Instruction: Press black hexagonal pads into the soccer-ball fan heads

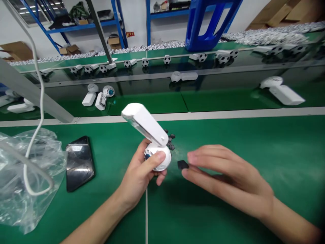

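Observation:
My left hand is closed round the ball-shaped end of a white plastic device, with its thumb across the ball. The device's long flat arm points up and to the left. To the right, my right hand pinches a small black pentagon-shaped piece between its fingertips, a short way from the ball and apart from it. Behind the device lie several more small black pieces on the green table, partly hidden by the device.
At left are a black phone, a clear plastic bag and a white cable. Beyond the table's pale edge, several white devices rest on a green belt. A blue plastic stool stands farther back, near white-and-black parts.

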Demonstrator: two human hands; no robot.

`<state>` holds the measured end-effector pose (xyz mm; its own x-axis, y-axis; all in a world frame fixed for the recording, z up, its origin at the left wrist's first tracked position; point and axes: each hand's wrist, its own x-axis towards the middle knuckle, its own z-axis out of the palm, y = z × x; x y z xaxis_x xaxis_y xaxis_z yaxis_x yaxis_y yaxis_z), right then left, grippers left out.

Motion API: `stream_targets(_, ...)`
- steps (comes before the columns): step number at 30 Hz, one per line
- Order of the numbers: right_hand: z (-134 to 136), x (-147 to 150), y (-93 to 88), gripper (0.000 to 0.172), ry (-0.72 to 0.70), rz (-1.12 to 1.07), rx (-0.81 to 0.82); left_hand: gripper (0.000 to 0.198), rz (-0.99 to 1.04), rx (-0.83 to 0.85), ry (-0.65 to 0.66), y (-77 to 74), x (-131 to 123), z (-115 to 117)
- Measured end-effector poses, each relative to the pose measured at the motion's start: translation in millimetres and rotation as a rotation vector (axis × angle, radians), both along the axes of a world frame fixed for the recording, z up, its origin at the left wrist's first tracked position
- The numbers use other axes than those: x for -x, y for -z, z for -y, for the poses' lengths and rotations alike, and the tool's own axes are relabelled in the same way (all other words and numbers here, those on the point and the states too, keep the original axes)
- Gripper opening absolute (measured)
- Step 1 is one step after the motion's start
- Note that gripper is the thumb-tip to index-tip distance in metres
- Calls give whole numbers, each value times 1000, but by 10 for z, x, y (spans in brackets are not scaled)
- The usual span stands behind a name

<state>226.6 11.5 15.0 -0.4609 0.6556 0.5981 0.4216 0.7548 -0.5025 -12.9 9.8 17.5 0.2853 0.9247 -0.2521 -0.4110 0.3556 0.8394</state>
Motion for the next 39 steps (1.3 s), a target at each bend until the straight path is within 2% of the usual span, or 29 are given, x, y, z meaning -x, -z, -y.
stream_targets(2,66,-19,-67,59,-4,-45,-20,41,31,-6,29,23,-33,27)
stream_targets(6,73,60,-108,51,-52,-37,-96,39,36,-54,53,96,-78,86)
stream_targets(8,54,153,-96,43,-32,-108,-41,38,-1,-99,52,126,-79,110)
stream_targets(11,48,284,-58,26,76,-256,122,36,-33,-160,55,152,-70,130)
stream_targets(13,54,318,-45,23,153,-230,127,34,-31,-183,57,163,-68,135)
stream_targets(16,58,269,-73,31,162,-31,-57,32,-22,-198,55,181,-75,141)
stream_targets(18,66,204,-104,34,129,67,-113,33,-22,-198,49,190,-80,150)
stream_targets(22,122,116,-122,36,136,13,-31,33,-26,-193,36,192,-84,180)
stream_targets(25,179,94,-130,54,144,-101,-32,33,-30,-176,17,193,-81,195)
stream_targets(28,200,89,-172,66,49,-39,-29,33,-75,-174,-2,191,-72,198)
stream_targets(31,157,145,-211,57,-24,-74,-37,28,-98,-206,31,162,-64,196)
stream_targets(33,109,217,-216,40,-3,-269,83,25,-92,-240,55,127,-65,193)
stream_targets(34,86,252,-212,28,11,-375,230,24,-88,-259,58,108,-68,190)
stream_targets(36,46,297,-187,11,15,-533,634,27,-101,-295,57,71,-72,181)
stream_targets(38,15,295,-134,21,-10,-603,1016,39,-156,-325,44,37,-73,168)
stream_targets(39,3,280,-98,28,-31,-622,1134,44,-190,-337,32,23,-73,160)
